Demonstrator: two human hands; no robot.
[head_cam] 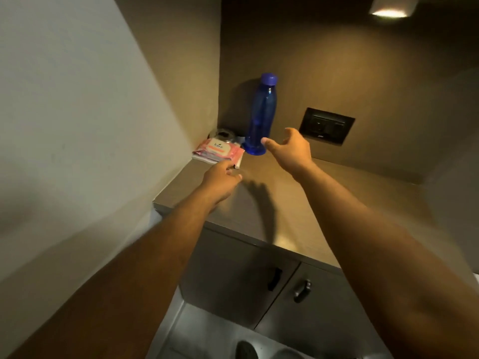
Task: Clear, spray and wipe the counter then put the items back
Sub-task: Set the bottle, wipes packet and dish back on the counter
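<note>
Both hands reach over the counter [298, 203] toward its back left corner. The left hand [220, 181] has loosely curled fingers at the near edge of the pink wipes pack [220, 151], empty as far as can be seen. That pack lies flat on a small stack in the corner, with a clear round object [224, 133] behind it. Just right stands the blue bottle [260, 117], upright with its cap on. The right hand [291, 149] is spread wide beside the bottle's base, not gripping it. A dark socket plate [326, 128] sits on the wall further right.
</note>
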